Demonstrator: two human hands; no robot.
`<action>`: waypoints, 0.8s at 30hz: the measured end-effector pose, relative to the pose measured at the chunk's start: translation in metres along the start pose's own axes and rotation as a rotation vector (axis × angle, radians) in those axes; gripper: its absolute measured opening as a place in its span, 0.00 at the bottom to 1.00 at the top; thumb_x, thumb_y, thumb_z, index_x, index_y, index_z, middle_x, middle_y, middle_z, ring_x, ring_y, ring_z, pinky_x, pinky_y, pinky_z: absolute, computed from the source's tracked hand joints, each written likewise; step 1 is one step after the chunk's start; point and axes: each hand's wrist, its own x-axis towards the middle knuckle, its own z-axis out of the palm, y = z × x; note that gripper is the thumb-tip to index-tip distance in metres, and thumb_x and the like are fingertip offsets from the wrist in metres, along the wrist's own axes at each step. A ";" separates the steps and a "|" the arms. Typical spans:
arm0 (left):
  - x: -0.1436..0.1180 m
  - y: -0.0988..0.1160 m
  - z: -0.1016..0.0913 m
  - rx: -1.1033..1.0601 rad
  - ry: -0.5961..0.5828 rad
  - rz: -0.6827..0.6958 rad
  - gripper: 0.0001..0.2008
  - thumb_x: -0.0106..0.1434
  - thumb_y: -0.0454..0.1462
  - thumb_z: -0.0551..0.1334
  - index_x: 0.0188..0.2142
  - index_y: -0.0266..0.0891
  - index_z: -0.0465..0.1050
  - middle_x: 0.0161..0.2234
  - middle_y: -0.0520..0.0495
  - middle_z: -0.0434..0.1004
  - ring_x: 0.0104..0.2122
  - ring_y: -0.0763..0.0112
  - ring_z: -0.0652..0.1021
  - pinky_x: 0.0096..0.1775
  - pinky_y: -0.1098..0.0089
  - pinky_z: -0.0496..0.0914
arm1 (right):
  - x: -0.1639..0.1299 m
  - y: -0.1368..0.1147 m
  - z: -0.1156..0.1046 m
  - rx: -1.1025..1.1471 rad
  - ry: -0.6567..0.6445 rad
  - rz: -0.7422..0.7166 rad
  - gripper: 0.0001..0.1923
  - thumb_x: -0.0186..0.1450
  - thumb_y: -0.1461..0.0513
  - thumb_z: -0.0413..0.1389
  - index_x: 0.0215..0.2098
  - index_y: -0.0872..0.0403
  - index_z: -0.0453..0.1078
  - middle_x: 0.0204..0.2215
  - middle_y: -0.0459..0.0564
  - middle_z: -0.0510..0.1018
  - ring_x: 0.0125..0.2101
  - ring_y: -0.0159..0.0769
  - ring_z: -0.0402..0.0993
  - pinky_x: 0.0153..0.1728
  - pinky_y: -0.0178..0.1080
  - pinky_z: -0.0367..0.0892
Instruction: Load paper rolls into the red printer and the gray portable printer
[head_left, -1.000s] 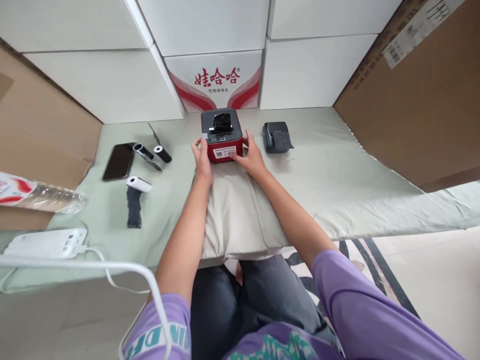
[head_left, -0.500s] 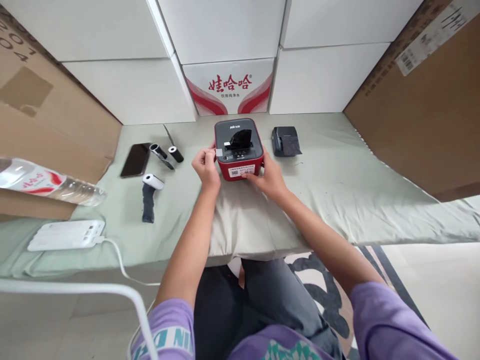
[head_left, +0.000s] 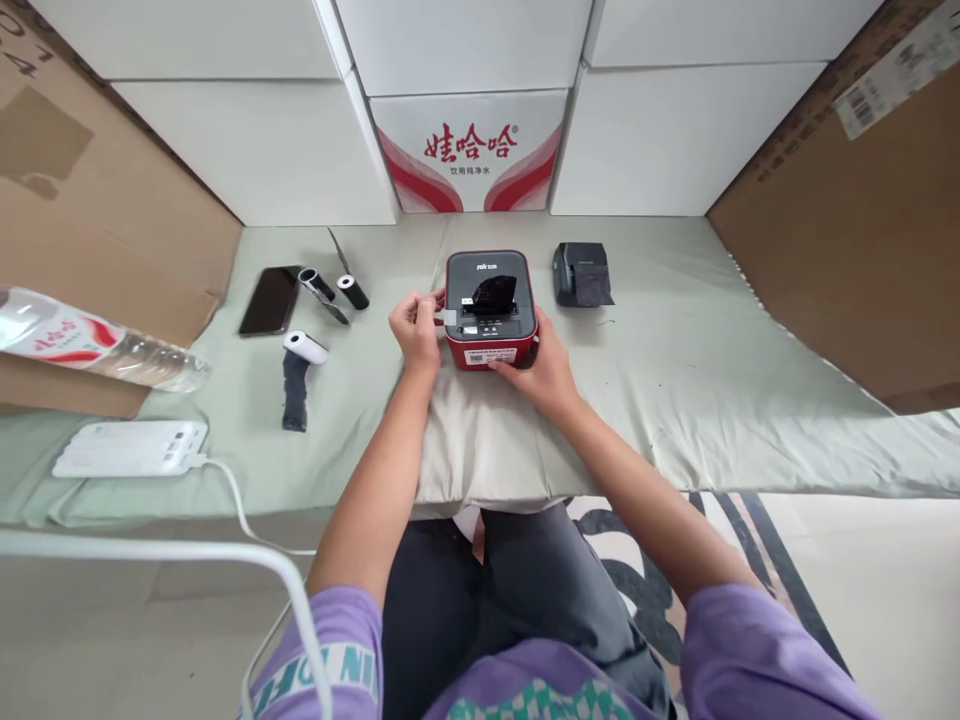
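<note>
A red printer with a dark grey top [head_left: 489,265] stands on the cloth in front of me, and a piece of black paper [head_left: 496,294] sticks up from its slot. My right hand [head_left: 546,372] grips the printer's right front corner, thumb on the white label at the front. At the left edge, my left hand [head_left: 417,325] is closed, its fingertips pinching the end of a small grey strip of tape [head_left: 451,317] that reaches onto the printer's top. Right of the printer sits a smaller black printer [head_left: 582,275] with dark paper hanging from it.
Left lie a phone [head_left: 270,300], several small paper rolls [head_left: 306,347], a power bank [head_left: 131,448] with a white cable and a water bottle [head_left: 97,345]. White cartons [head_left: 255,150] stand behind; brown cardboard boxes [head_left: 847,220] flank both sides. A white tube [head_left: 150,546] crosses the lower left.
The red printer has come slightly towards me, with my right hand still on it. More of the grey strip shows between my left fingers and the printer. The whole view has shifted a little.
</note>
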 end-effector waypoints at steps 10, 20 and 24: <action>0.022 -0.005 -0.011 -0.180 -0.495 -0.242 0.28 0.53 0.43 0.68 0.55 0.48 0.75 0.56 0.45 0.77 0.60 0.52 0.75 0.55 0.57 0.75 | 0.021 0.038 -0.010 0.252 0.040 0.184 0.43 0.67 0.32 0.47 0.71 0.44 0.57 0.69 0.58 0.67 0.64 0.48 0.71 0.61 0.56 0.72; 0.023 -0.006 -0.012 -0.293 -0.569 -0.226 0.41 0.48 0.38 0.72 0.63 0.51 0.67 0.61 0.49 0.74 0.60 0.54 0.76 0.52 0.62 0.75 | 0.026 0.026 -0.006 0.258 -0.009 0.092 0.46 0.64 0.29 0.48 0.68 0.49 0.62 0.67 0.58 0.70 0.68 0.50 0.66 0.68 0.55 0.65; 0.023 -0.010 -0.010 -0.273 -0.481 -0.263 0.38 0.52 0.41 0.73 0.63 0.52 0.66 0.59 0.48 0.75 0.61 0.54 0.75 0.56 0.58 0.74 | 0.027 0.027 -0.006 0.248 -0.024 0.085 0.46 0.65 0.30 0.47 0.69 0.48 0.62 0.67 0.57 0.70 0.67 0.50 0.67 0.69 0.55 0.64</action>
